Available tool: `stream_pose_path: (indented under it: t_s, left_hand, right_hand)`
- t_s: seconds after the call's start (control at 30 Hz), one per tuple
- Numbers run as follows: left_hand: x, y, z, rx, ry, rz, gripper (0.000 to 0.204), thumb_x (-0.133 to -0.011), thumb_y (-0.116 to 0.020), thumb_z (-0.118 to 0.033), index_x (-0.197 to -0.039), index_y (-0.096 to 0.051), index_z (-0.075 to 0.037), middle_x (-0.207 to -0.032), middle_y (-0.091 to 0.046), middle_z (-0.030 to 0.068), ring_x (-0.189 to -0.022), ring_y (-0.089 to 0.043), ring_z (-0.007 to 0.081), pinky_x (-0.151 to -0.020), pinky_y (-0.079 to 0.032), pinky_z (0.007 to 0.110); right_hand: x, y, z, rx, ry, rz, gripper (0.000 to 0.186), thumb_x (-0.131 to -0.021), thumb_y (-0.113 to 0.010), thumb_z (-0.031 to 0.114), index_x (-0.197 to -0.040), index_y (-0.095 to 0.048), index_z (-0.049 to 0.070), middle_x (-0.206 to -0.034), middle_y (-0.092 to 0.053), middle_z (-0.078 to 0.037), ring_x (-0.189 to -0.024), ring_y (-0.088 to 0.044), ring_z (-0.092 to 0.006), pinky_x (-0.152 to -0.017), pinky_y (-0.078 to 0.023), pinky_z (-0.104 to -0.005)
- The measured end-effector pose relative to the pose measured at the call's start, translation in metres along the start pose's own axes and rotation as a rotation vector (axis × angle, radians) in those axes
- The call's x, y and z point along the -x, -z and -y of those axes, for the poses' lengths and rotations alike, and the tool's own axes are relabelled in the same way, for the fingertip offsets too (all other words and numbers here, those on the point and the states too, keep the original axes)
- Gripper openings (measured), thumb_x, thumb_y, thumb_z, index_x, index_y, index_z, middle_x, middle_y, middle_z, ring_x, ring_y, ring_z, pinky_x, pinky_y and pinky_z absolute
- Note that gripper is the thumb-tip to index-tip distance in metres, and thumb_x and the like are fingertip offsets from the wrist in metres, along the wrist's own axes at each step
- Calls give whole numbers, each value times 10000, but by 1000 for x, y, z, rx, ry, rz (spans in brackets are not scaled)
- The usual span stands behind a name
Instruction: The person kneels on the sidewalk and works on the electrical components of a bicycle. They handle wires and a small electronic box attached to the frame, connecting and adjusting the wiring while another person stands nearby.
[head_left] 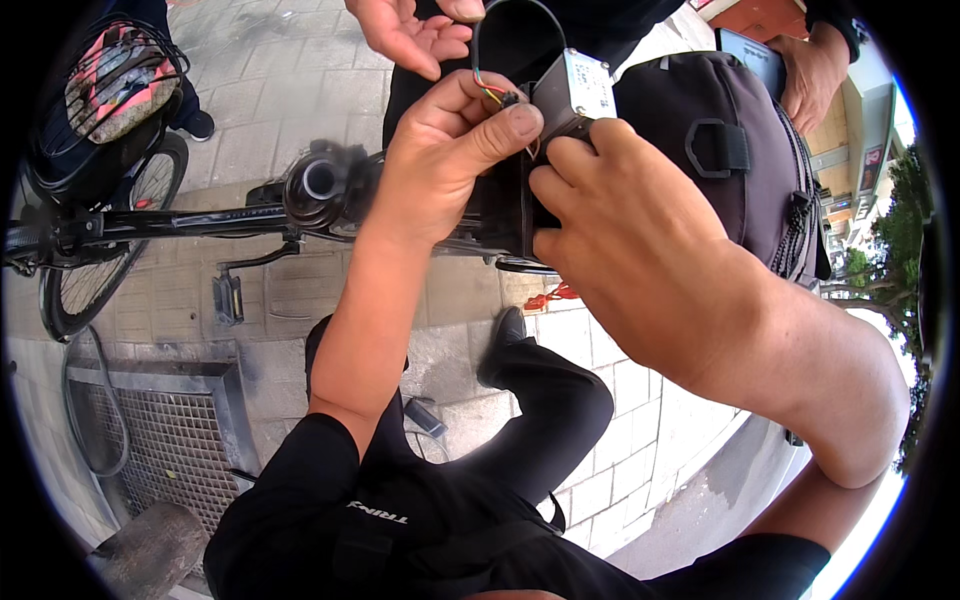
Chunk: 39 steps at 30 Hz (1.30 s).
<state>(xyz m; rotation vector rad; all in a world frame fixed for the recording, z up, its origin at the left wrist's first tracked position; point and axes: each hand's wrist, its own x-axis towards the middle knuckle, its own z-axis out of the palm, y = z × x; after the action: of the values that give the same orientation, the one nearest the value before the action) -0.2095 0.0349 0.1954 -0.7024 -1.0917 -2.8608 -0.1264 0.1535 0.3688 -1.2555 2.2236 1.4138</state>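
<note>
My left hand [440, 150] pinches thin coloured wires [490, 92] where they enter a small grey metal box [575, 92], thumb pressed on the connector. My right hand [625, 225] grips the black part under the box from the right side, fingers curled around it. The box has a white label and a black cable [500, 20] looping up from it. Both hands work just above a black bicycle frame tube [200, 222] with a round open end [318, 182].
Another person stands opposite: one open palm [410, 35] above the box, the other hand [815, 75] holding a phone. A black bag [730, 170] is at the right. Bicycle wheel and basket [110, 90] at left, a metal drain grate [165, 450] lower left, paved ground below.
</note>
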Motion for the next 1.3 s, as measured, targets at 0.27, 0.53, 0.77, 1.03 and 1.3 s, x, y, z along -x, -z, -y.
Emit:
stream_pose_path:
  t_s: [0.27,0.53,0.77,1.03,1.3]
  left_hand:
    - [2,1,0,-42,8,-8,255,-969,-817,-247,-1124,-693,-86,-944,-664,-29,-796,-566,68,-677,-415,230]
    - [-1,9,7,-23,-25,-23,319,-966,-831,-248,-1175,-680,-60,-884,-695,-17,-726,-567,45,-632,-401,196]
    - [-3,4,6,-22,-26,-56,337,-959,-839,-272,-1176,-682,-67,-902,-677,-36,-738,-557,30,-623,-396,184]
    - [-2,-4,2,-32,-2,-112,303,-959,-836,-254,-1157,-701,-68,-876,-684,-45,-698,-538,19,-599,-370,177]
    - [-5,-3,-4,-93,40,-105,286,-967,-820,-239,-1152,-703,-55,-879,-726,-8,-667,-536,19,-594,-358,179]
  right_hand:
    - [12,-3,-10,-110,-33,-124,76,-856,-719,187,-908,-759,147,-941,-659,30,-1035,-573,-150,-888,-419,-297]
    - [-4,-12,-33,-548,-127,-416,103,-758,-759,49,-841,-718,2,-813,-722,-131,-833,-717,-333,-772,-561,-409]
    - [7,-1,-34,-629,-226,-529,231,-799,-714,-24,-1023,-758,10,-729,-698,-170,-685,-712,-347,-615,-538,-403]
    - [30,-1,-36,-629,-288,-532,286,-823,-710,29,-1106,-754,10,-884,-720,-180,-880,-703,-388,-775,-540,-468]
    - [69,-21,-44,-557,-266,-617,307,-838,-709,90,-1130,-748,2,-1037,-728,-190,-1077,-671,-445,-932,-520,-559]
